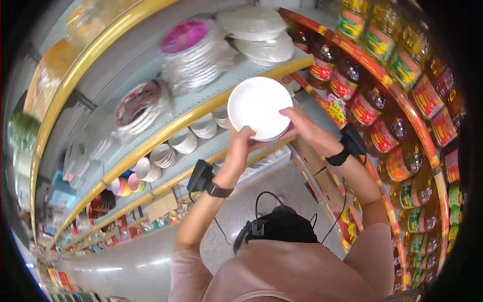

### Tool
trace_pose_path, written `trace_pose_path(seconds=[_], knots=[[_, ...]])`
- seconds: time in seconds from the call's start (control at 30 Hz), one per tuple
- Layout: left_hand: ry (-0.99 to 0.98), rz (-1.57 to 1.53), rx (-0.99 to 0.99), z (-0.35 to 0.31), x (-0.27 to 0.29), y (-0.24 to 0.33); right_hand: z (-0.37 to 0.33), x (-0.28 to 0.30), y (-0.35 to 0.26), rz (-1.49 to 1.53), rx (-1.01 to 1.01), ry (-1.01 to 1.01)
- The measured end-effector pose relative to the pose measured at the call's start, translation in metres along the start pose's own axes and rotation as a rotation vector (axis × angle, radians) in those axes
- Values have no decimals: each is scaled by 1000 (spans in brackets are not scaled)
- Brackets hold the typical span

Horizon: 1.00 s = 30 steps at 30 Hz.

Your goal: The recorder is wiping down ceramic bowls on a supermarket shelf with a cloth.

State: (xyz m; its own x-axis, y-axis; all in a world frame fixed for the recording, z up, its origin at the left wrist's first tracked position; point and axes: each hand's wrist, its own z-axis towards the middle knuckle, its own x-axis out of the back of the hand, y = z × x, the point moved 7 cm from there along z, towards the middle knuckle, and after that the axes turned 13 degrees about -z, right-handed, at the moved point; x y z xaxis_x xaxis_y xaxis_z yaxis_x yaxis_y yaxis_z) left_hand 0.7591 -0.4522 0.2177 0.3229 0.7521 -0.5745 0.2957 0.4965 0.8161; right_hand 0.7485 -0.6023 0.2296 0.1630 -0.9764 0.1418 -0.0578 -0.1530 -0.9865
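Both of my hands hold a round white plate [259, 106] out in front of the shelves, its inner face turned up toward me. My left hand [241, 142] grips the near left rim, thumb on top and fingers underneath. On the right rim, my right hand [305, 124] has its thumb over the edge and its other fingers below. A greyish edge shows under the near rim; whether that is a second plate or the plate's own underside, I cannot tell. A black strap with a dark device sits on each wrist.
Behind the plate, a yellow-edged shelf [211, 103] carries wrapped plate stacks [193, 58] and white oval dishes [261, 44]. Stacked bowls [163, 155] line the shelf below. At the right, shelving holds several bottles of oil [385, 135]. A cable hangs near each arm.
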Motion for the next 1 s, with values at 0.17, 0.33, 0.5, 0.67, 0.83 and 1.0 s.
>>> trace_pose_path(seconds=[0.17,0.33,0.5,0.67,0.83,1.0], knots=[[76,56,-89,-16,-10,65,17,-19,-65,-91,74,-27],[142,27,-237,-18,18,117,52,-60,-113,-160,168,-127],[225,54,-288,-3,62,158,114,-101,-122,-125,162,-247],[269,9,-191,17,102,168,149,-133,-123,-118,125,-418],[264,24,-216,30,112,170,173,-134,-116,-101,112,-431],[293,36,-178,37,117,170,185,-133,-108,-104,77,-410]])
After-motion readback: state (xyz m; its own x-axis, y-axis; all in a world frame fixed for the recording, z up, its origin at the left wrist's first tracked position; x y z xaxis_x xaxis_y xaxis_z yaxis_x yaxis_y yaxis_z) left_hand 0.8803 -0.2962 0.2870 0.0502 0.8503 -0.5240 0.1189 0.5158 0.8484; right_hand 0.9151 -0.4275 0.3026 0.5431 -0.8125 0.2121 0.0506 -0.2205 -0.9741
